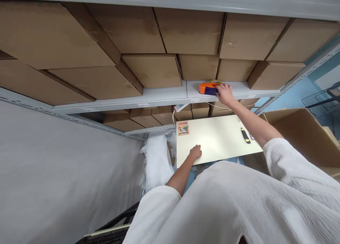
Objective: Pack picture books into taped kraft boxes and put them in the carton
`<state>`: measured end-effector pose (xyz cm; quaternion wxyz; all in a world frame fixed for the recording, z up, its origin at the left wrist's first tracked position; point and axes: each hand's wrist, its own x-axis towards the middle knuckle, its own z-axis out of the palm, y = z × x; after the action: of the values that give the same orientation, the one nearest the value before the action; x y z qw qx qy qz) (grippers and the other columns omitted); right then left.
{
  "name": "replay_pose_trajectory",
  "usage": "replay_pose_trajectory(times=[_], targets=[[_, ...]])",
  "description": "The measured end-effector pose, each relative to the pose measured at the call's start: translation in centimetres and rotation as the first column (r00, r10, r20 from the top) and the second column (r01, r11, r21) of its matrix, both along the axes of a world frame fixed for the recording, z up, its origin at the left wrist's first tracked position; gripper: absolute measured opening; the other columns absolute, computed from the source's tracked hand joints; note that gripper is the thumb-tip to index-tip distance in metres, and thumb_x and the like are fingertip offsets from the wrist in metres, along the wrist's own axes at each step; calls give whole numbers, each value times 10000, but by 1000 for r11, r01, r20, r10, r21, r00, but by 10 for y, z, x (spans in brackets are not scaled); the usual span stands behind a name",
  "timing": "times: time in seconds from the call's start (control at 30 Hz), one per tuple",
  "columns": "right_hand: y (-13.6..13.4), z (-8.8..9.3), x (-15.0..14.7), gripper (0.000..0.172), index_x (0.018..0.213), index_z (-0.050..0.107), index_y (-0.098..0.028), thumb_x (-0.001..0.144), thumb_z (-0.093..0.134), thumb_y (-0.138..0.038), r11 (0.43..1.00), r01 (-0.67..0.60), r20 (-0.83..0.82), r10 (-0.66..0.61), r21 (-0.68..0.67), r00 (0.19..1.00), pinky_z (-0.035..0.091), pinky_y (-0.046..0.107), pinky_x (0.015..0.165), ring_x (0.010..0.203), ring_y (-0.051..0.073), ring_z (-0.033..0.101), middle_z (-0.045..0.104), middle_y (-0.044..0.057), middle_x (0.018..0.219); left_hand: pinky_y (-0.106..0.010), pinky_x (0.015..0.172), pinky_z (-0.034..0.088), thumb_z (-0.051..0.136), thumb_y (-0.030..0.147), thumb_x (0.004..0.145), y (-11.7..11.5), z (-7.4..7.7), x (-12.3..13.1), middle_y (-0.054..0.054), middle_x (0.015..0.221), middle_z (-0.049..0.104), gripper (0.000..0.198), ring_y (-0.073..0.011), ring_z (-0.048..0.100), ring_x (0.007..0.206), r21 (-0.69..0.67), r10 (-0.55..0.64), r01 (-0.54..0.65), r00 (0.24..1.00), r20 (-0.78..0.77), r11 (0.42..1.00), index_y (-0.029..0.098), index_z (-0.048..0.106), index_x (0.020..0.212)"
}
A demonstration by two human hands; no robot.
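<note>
My right hand [225, 94] reaches to the middle shelf [172, 92], its fingers closed on an orange and dark purple tape dispenser [205, 88]. Just behind the dispenser, part of a yellowish tape roll [215, 81] shows. My left hand [196, 152] rests on the near part of a pale cream tabletop [215, 139], fingers loosely stretched and nothing visible in them. On the table's right side lies a black and yellow utility knife [245, 135]. A small pinkish printed card [183, 128] sits at the far left corner.
Cardboard boxes [188, 29] fill the shelves above and below. A white power strip [181, 107] with a cable hangs under the middle shelf. White wrapping material [158, 162] stands left of the table. A large opened carton [300, 134] is at the right. A grey wall [61, 173] bounds the left.
</note>
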<state>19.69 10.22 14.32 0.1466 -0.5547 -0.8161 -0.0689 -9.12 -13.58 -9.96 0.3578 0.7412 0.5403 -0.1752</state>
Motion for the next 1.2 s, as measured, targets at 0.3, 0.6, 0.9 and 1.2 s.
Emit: replay_pose_trajectory(times=[0.3, 0.6, 0.9, 1.2], targets=[[-43, -4, -1, 418, 1440, 587, -144, 1070, 502, -320, 997, 71, -37, -71, -11, 997, 333, 594, 1077, 1348, 454, 409, 620, 247, 1455, -498, 1142, 523, 480, 251, 1042, 5, 5, 2, -196, 1502, 664, 393, -339, 664, 1387, -1, -15, 15, 999, -49, 1000, 208, 642, 1398], [-145, -61, 32, 346, 1358, 620, -182, 1087, 515, -372, 979, 181, -168, -194, -90, 967, 386, 503, 990, 1217, 420, 511, 675, 223, 1328, -474, 1173, 502, 493, 223, 1025, 8, 14, 33, -181, 1560, 591, 417, -333, 603, 1441, 53, -68, 71, 996, -60, 996, 217, 649, 1412], [-233, -167, 70, 223, 1195, 626, -178, 1010, 605, -300, 768, 460, -126, -562, -445, 817, 414, 433, 919, 1121, 370, 604, 717, 189, 1188, -507, 1275, 442, 521, 237, 1037, -2, 16, 80, -145, 1839, 322, 548, -352, 476, 1596, 130, -53, 56, 998, -32, 990, 248, 538, 1585], [-281, -236, 106, 274, 1255, 604, -145, 1013, 571, -270, 607, 522, 32, -634, -599, 773, 427, 416, 944, 1200, 359, 594, 683, 215, 1261, -513, 1305, 416, 514, 264, 1061, -22, 13, 101, -131, 1874, 255, 588, -365, 437, 1634, 82, -49, 51, 999, -24, 995, 249, 489, 1648]])
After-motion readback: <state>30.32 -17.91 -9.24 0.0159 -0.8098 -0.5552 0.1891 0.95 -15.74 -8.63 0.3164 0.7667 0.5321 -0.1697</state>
